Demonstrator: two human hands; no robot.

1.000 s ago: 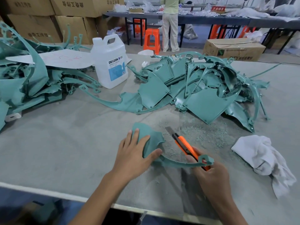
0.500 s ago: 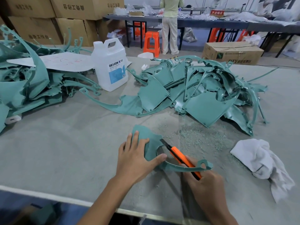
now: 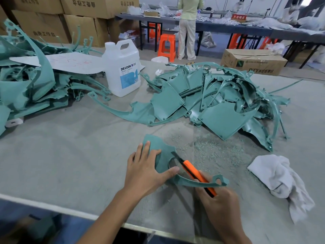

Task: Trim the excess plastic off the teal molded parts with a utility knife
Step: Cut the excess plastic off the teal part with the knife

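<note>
Ideally the teal part is pinned by the flat-fingered left hand while the knife, gripped by the right hand, is best drawn toward five o'clock, clear of the thumb.

A teal moulded plastic part, a flat panel with a long curved arm ending in a loop, is laid flat in the foreground. An orange-handled utility knife is angled across it, with the blade set against the inner curve. More teal parts are piled farther back in a centre heap and a left heap.
</note>
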